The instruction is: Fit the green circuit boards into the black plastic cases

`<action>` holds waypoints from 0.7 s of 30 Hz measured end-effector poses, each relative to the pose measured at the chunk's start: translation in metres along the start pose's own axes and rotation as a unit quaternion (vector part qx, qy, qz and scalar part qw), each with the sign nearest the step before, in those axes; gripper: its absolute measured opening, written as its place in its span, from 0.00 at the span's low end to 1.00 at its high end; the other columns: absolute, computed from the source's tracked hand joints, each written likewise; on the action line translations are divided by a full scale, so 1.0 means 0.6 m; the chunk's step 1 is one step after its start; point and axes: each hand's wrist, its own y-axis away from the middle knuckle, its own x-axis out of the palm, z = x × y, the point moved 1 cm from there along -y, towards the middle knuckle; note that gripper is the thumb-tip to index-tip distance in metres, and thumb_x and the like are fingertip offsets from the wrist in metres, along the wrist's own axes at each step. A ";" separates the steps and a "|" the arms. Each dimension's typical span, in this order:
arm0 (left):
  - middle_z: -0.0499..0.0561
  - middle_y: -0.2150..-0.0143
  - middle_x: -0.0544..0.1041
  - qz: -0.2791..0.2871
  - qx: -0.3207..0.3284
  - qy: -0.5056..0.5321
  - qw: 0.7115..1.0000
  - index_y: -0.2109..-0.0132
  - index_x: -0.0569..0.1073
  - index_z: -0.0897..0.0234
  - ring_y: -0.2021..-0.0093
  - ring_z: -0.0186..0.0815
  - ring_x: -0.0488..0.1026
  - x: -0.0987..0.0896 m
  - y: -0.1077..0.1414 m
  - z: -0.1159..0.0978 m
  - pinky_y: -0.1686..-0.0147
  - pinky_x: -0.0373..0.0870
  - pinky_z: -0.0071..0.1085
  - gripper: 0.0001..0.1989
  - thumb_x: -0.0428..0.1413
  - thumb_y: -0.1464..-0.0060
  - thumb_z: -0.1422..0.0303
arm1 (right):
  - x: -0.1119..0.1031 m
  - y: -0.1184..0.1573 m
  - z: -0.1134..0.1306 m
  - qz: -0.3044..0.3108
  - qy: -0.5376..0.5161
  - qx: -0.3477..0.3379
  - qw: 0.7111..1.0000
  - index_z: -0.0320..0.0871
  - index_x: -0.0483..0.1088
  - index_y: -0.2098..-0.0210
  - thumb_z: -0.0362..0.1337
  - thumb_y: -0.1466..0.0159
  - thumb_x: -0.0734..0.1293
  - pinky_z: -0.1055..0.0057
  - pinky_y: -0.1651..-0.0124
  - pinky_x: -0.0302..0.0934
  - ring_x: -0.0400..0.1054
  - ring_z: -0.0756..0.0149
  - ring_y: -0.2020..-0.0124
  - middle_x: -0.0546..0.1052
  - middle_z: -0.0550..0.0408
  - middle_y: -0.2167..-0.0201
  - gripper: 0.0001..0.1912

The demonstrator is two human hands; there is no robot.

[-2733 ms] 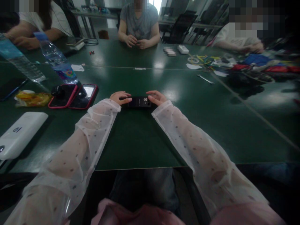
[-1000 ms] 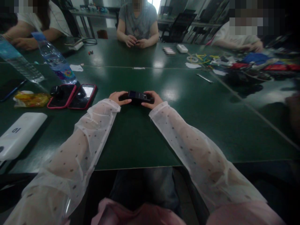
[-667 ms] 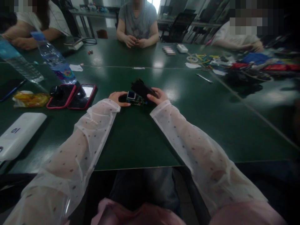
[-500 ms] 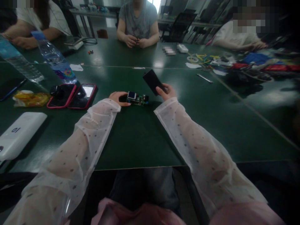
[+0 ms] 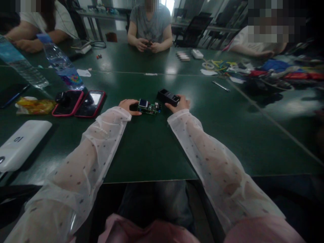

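A green circuit board with a small screen [image 5: 149, 107] is at the middle of the dark green table. My left hand [image 5: 128, 106] grips its left end, thumb on the near side and fingers on the far side. Just to the right, my right hand [image 5: 181, 103] is closed on a black plastic casing [image 5: 168, 97] with rectangular cut-outs in its upward face. The casing lies low, close to or on the table, apart from the board's right end. Part of its right end is hidden by my fingers.
Two phones in pink-red cases [image 5: 91, 104] lie left, near a yellow packet [image 5: 35, 106], a white power bank [image 5: 24, 145] and a labelled water bottle [image 5: 62, 64]. Tweezers [image 5: 220, 86] and tangled cables [image 5: 222, 65] lie right. Across the table sit several people.
My right hand has turned the casing over and lowered it toward the table, so its face with cut-outs now shows. The left hand and the circuit board have barely moved.
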 end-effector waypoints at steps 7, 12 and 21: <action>0.58 0.36 0.74 -0.005 -0.015 -0.012 1.000 0.36 0.71 0.63 0.35 0.50 0.68 -0.003 0.006 -0.016 0.32 0.56 0.49 0.39 0.63 0.52 0.50 | -0.001 0.008 0.006 -0.021 0.004 -0.012 1.000 0.46 0.61 0.39 0.54 0.40 0.70 0.43 0.39 0.57 0.59 0.42 0.38 0.70 0.41 0.43 0.35; 0.58 0.35 0.73 0.022 -0.007 -0.011 1.000 0.35 0.70 0.62 0.33 0.51 0.67 -0.018 0.012 -0.025 0.32 0.55 0.52 0.39 0.62 0.50 0.49 | -0.006 0.014 0.007 -0.042 -0.018 -0.030 0.999 0.47 0.61 0.39 0.57 0.38 0.66 0.43 0.40 0.57 0.60 0.44 0.39 0.72 0.42 0.44 0.33; 0.57 0.36 0.74 0.015 -0.015 0.000 1.000 0.37 0.72 0.58 0.34 0.52 0.67 -0.022 0.017 -0.037 0.32 0.54 0.55 0.37 0.63 0.51 0.49 | -0.018 0.015 0.012 -0.016 -0.046 -0.013 0.999 0.47 0.61 0.40 0.57 0.40 0.68 0.41 0.37 0.54 0.57 0.44 0.39 0.71 0.42 0.45 0.35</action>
